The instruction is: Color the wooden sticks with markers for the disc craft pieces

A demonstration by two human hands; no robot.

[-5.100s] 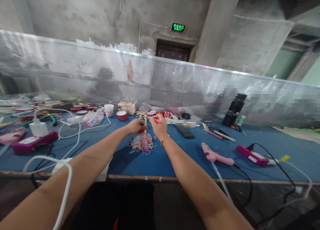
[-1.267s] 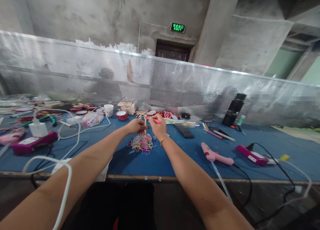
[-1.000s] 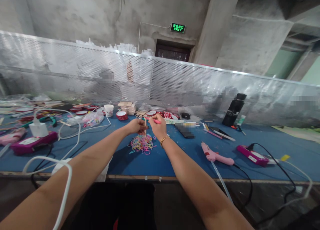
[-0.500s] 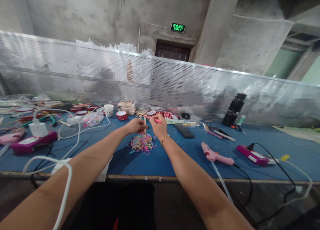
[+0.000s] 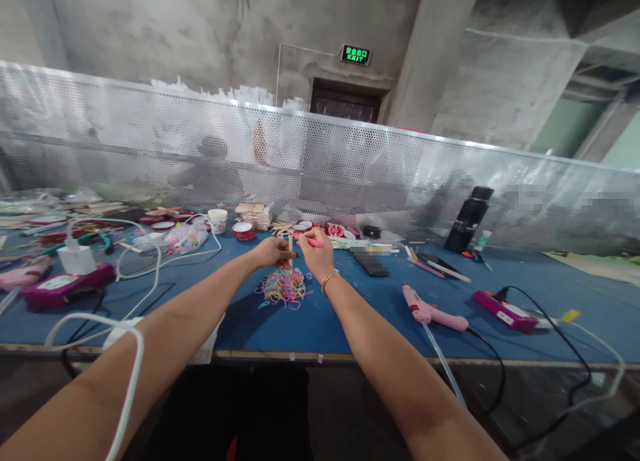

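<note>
Both my arms reach far out over the blue table. My left hand is closed round a thin pale wooden stick held upright. My right hand, with a gold bracelet at the wrist, is closed on a pink pen whose tip meets the stick near its top. Just below both hands lies a loose heap of coloured rubber bands on the table.
A pink glue gun with its cable lies to the right, beside a magenta power strip. Another magenta strip and white cables lie left. A paper cup, red tins, a black bottle stand before the perforated metal screen.
Almost nothing differs: both hands stay in place on the stick and the pen, with only tiny shifts of the pen tip against the stick.
</note>
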